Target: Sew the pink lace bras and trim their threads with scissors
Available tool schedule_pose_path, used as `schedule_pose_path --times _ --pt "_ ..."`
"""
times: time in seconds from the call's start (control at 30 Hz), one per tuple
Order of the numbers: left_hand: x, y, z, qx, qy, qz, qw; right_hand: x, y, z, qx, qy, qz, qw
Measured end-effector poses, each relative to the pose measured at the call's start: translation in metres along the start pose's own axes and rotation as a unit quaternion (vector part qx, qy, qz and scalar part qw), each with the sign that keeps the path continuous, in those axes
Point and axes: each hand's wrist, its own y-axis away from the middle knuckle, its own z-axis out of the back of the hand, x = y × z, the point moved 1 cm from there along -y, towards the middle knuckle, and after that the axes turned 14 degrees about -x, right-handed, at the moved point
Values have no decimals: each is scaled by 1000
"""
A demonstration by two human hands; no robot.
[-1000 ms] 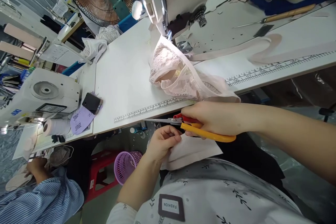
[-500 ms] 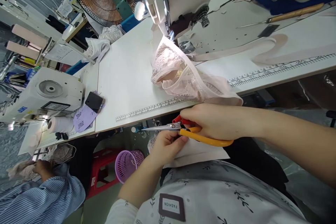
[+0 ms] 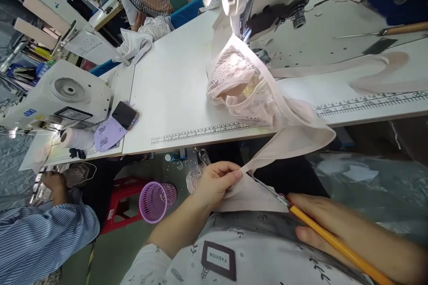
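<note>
A pale pink lace bra [image 3: 245, 78] lies under the sewing machine's needle area, and its smooth wing drops over the table edge. My left hand [image 3: 214, 185] pinches the wing's narrow end between thumb and fingers, above my lap. Scissors [image 3: 310, 223] with orange and red handles are gripped in my right hand [image 3: 329, 213]. Their blades point left, with the tips close to my left fingertips at the fabric; whether they touch it I cannot tell. Below the blades, a piece of white fabric [image 3: 259, 198] rests on my lap.
The white table [image 3: 170, 93] has a ruler printed along its front edge. A phone [image 3: 125, 115] lies on a purple tag beside another machine [image 3: 67, 95]. A purple basket [image 3: 155, 205] and red stool [image 3: 123, 205] stand below. A co-worker's striped sleeve [image 3: 50, 231] shows at left.
My right hand has moved right and down with the scissors, whose handles are now turned edge-on. The bra wing now stretches down from the table to my left hand.
</note>
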Motion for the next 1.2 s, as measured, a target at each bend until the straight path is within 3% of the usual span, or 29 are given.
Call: schedule_pose_path --times 0.13,0.37,0.63,0.83,1.0,1.2 --pt "3 3 -4 -6 -19 -17 1000 -2 -2 -9 65 -34 -27 997" --pt "-1 10 -12 -27 -43 -50 997 -7 -2 -23 93 -24 -30 995" --pt "-4 12 -16 -29 -31 -56 997 -18 -1 -32 83 49 -64 993" --pt "-4 11 -16 -28 -30 -63 997 -9 -4 -32 62 82 -103 989" --pt "-4 9 -13 -27 -31 -70 997 -11 -5 -30 33 38 -111 992" --pt "-3 9 -9 11 -46 -92 995 -7 -13 -6 -94 -61 -69 991"
